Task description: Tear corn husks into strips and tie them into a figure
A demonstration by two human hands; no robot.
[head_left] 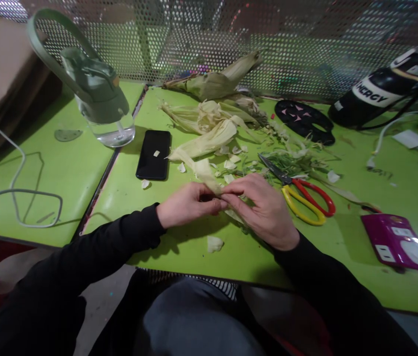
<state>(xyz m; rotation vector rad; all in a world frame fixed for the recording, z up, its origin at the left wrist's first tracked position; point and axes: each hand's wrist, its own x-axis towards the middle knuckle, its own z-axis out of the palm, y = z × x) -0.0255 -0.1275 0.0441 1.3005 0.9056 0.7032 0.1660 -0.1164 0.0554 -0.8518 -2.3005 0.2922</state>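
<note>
Both my hands meet over the green table [179, 252], pinching one pale strip of corn husk [206, 173]. My left hand [188, 203] grips it from the left with curled fingers. Thumb and fingertips of my right hand [263, 210] close on it from the other side; the exact spot between the fingertips is hidden. Beyond the hands lie several corn husks [209, 141], with small cut husk pieces [229, 164] scattered around. Scissors [305, 195] with one red and one yellow handle lie just right of my right hand, blades partly over green scraps [286, 160].
A black phone [153, 163] and a clear-based green bottle [107, 109] stand to the left, near a white cable [18, 190]. A black palette-shaped plate [301, 121], a black bottle [375, 96] and a purple packet [397, 242] are at right. A perforated metal screen [290, 54] runs along the back.
</note>
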